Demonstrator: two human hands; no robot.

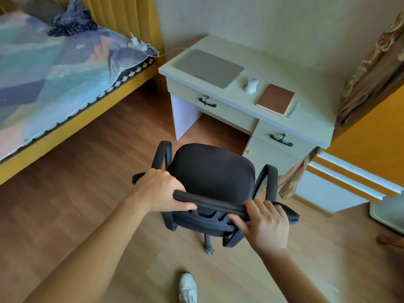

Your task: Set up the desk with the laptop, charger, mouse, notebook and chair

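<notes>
A black mesh office chair [213, 171] stands on the wood floor just in front of the pale desk [310, 119], facing its knee gap. My left hand [162, 190] and my right hand [265, 224] both grip the top edge of the chair's backrest. On the desk lie a closed grey laptop [208, 67], a white mouse [251, 85] and a brown notebook [276, 99]. A white charger [136, 43] lies on the bed's corner, and its thin cable runs across to the desk's back edge.
A bed [54, 73] with a patterned cover fills the left side, with dark clothing [73, 18] on it. An orange and white cabinet [360, 171] stands to the right of the desk, with a curtain [371, 68] hanging above it. My white shoe [188, 287] shows below the chair.
</notes>
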